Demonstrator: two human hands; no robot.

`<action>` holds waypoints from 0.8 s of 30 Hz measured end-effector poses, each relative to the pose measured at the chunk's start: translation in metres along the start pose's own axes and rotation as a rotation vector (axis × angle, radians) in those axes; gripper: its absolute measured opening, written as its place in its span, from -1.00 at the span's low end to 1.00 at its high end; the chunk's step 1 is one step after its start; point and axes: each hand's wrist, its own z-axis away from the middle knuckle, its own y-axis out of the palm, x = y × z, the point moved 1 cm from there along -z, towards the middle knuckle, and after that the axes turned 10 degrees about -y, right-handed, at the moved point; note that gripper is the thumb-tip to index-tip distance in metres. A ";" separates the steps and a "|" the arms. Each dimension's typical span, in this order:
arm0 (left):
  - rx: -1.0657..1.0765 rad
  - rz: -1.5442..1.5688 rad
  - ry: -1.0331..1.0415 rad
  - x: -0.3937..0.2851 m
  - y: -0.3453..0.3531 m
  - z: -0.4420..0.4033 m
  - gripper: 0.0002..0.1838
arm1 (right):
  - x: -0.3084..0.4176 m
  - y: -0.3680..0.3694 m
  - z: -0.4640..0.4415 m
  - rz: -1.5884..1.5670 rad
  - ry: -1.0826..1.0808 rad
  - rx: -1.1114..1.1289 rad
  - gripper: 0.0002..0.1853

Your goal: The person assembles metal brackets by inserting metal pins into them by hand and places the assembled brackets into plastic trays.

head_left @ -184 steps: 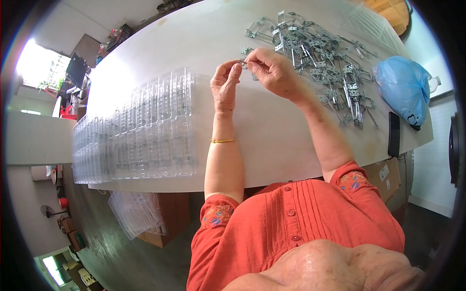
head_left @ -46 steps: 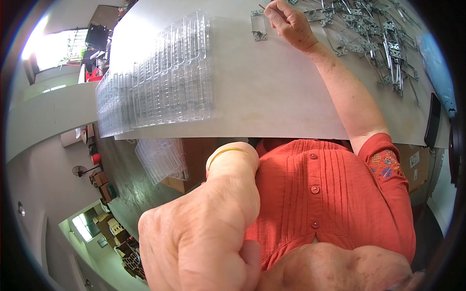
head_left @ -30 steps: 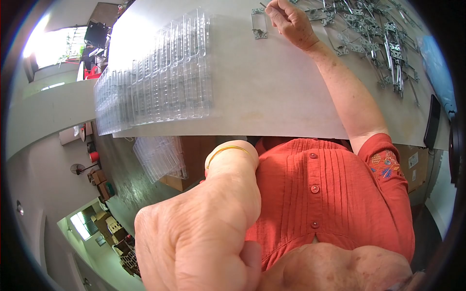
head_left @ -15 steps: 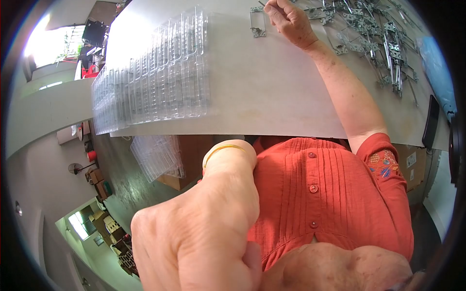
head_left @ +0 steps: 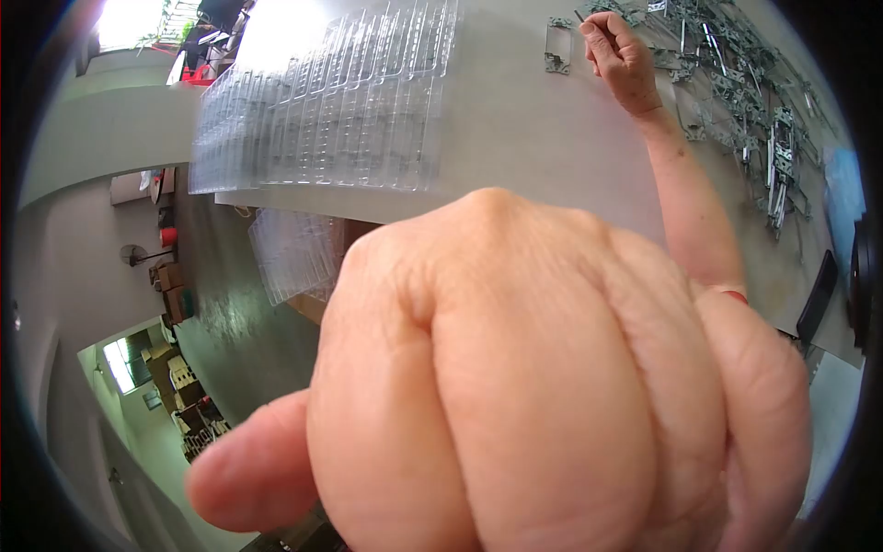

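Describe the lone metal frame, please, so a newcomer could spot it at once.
On the pale table, look between the clear plastic trays and the right hand. The metal frame there is a slim rectangle bracketed at both ends; unlike the heaped metal parts, it lies alone.

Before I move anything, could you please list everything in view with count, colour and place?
table: one, pale grey, across the top
metal parts: many, silver-grey, heaped upper right
metal frame: one, silver-grey, lying left of the right hand
thin rod: one, dark grey, right fingertips
clear trays: several, colourless, table's left side
clear plastic pieces: count unclear, colourless, below the table's edge
bag: one, blue, right edge
flat slab: one, black, lower right of table
fan: one, dark, far left
windows: two, bright, upper and lower left
background clutter: too small to count
right hand: one, bare, upper right
left hand: one, bare, close to camera
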 end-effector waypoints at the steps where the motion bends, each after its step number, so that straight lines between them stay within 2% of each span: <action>1: -0.004 -0.019 -0.014 -0.001 0.000 0.001 -0.68 | 0.000 -0.001 -0.001 0.005 0.000 -0.002 -0.88; 10: -0.002 -0.186 -0.074 -0.013 -0.005 -0.005 -0.71 | 0.007 -0.001 -0.001 -0.008 0.010 0.003 -0.88; 13: 0.007 -0.235 -0.087 -0.016 -0.005 -0.007 -0.72 | 0.035 0.000 -0.003 0.225 -0.087 -0.053 -0.90; 24: 0.117 -0.492 -0.097 -0.033 -0.014 -0.033 -0.75 | 0.015 -0.001 0.001 0.089 -0.025 -0.047 -0.90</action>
